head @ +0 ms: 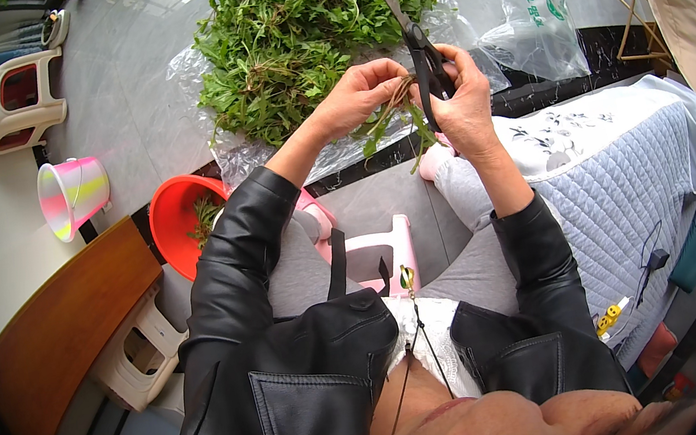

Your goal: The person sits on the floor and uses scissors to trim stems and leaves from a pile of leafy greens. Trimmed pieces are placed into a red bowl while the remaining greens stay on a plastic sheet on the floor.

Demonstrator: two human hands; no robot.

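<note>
My left hand (361, 94) pinches a small bunch of leafy greens (397, 104) by its brownish stem and root end, with the leaves hanging down. In my right hand (465, 109) is a pair of black-handled scissors (416, 41), blades pointing up and away from me. The right fingertips are close to the bunch; whether they touch it cannot be seen. Beyond both hands, a large heap of similar greens (302, 30) lies on clear plastic sheeting (183, 67) on the floor.
A red basin (172, 225) with some greens stands at my left, near a multicoloured bucket (75, 196) and a beige stool (25, 102). Below me is a pink stool (402, 250). A quilted cover (607, 161) drapes the seat at right, near a folding chair (680, 17).
</note>
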